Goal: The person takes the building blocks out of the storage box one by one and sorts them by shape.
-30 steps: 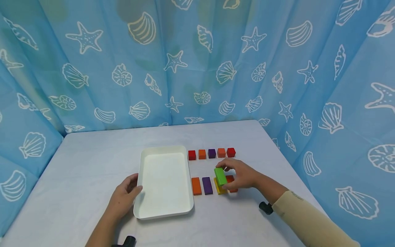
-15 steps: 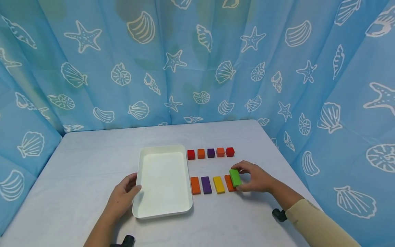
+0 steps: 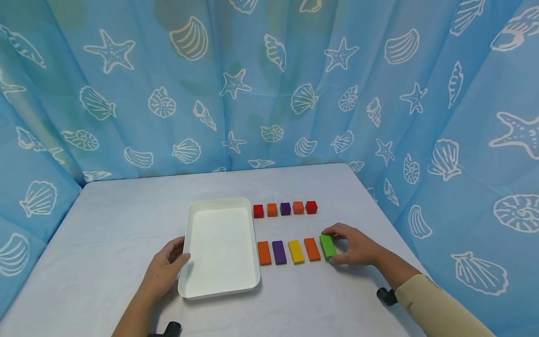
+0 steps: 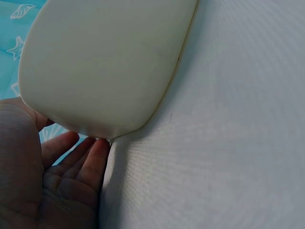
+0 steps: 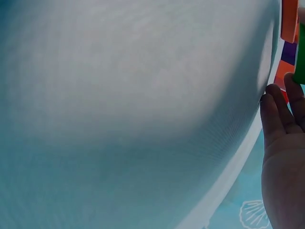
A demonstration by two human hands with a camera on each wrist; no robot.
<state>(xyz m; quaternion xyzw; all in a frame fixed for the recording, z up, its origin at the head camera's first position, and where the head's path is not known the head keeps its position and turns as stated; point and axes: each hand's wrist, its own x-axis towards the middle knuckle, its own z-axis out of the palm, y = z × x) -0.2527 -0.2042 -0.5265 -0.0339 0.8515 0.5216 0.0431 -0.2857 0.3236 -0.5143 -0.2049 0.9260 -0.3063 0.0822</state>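
In the head view my right hand pinches a green rectangular block by its two ends, thumb at the near end. The block stands at the right end of a row beside an orange block, a yellow block, a purple block and another orange block. On the left, my left hand grips the left rim of a white tray, thumb over the edge. The left wrist view has its fingers against the tray's outer wall. The right wrist view shows only part of the green block.
Behind the block row runs a line of small cubes: a red cube, an orange cube, a purple cube, another orange cube and another red cube. A white cloth covers the table; a blue patterned curtain hangs behind.
My right hand has carried the green block rightward, from above the yellow block past the orange one, and lowered it to the row's right end. The left hand stays on the tray.
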